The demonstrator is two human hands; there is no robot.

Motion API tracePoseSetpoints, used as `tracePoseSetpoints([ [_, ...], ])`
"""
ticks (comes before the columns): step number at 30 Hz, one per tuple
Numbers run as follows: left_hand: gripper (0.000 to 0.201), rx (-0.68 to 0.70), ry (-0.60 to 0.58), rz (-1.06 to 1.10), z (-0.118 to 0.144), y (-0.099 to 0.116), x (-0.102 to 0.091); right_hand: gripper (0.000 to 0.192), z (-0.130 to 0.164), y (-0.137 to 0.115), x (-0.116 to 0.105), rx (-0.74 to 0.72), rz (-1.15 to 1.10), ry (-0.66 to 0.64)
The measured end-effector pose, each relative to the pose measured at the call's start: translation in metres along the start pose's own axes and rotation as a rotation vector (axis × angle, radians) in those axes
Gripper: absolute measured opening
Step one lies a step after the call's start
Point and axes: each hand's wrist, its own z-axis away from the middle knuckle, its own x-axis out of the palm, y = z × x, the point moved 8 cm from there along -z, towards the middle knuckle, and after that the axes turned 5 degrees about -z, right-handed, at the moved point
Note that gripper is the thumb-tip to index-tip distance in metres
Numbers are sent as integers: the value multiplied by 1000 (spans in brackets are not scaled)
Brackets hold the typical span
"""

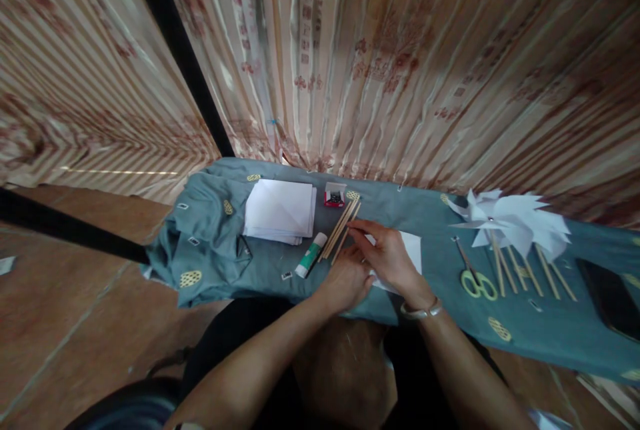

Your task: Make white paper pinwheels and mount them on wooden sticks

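My right hand (pixel 387 255) lies over a white paper sheet (pixel 413 248) on the blue-green cloth (pixel 210 243), its fingertips reaching left to the near end of a small bundle of wooden sticks (pixel 341 226). My left hand (pixel 346 281) rests just below and left of it, fingers curled on the cloth beside the paper's edge. A glue stick (pixel 311 255) with a green cap lies left of the sticks. Whether the right fingers pinch a stick is hidden.
A stack of white paper (pixel 280 209) lies at the left, a small red box (pixel 334 197) behind the sticks. Yellow-handled scissors (pixel 475 278), finished white paper pinwheels (pixel 510 223) on sticks and a black phone (pixel 610 297) lie to the right. Striped curtains hang behind.
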Motion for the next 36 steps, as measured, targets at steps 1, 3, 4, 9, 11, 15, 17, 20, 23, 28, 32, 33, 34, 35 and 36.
tracePoseSetpoints([
  [1, 24, -15, 52, 10, 1, -8, -11, 25, 1, -3, -4, 0, -4, 30],
  [3, 32, -68, 176, 40, 4, -29, -36, 26, 4, -1, -16, 20, 6, 96],
  [4, 32, -117, 240, 44, 7, -43, -48, 27, 7, 3, -23, 38, 16, 123],
  [9, 43, -342, 224, -103, 23, -93, -66, 28, 24, 37, -46, 120, 46, 155],
  [11, 44, -353, 169, -137, 28, -95, -60, 29, 30, 49, -52, 131, 70, 153],
  [15, 36, -390, 128, -133, 33, -97, -54, 29, 39, 64, -70, 153, 115, 169],
  [17, 36, -442, 164, -26, 34, -103, -59, 29, 42, 67, -79, 157, 114, 178],
  [20, 39, -548, 362, 353, 36, -111, -74, 28, 45, 65, -82, 179, 50, 187],
  [23, 43, -563, 535, 961, 28, -100, -73, 29, 46, 54, -61, 212, -196, 149],
  [28, 38, -540, 457, 1545, -3, -59, -43, 44, 41, 31, 4, 331, -691, -87],
  [32, 36, -522, 486, 1615, -12, -57, -37, 41, 33, 41, 17, 480, -881, -71],
  [33, 36, -524, 493, 1610, -12, -60, -37, 40, 31, 46, 14, 501, -907, -40],
  [34, 36, -528, 496, 1603, -12, -62, -37, 39, 29, 51, 9, 513, -929, -7],
  [35, 36, -534, 493, 1595, -11, -63, -36, 39, 28, 56, 3, 522, -950, 28],
  [36, 37, -541, 485, 1585, -11, -64, -35, 39, 28, 61, -3, 536, -977, 62],
])
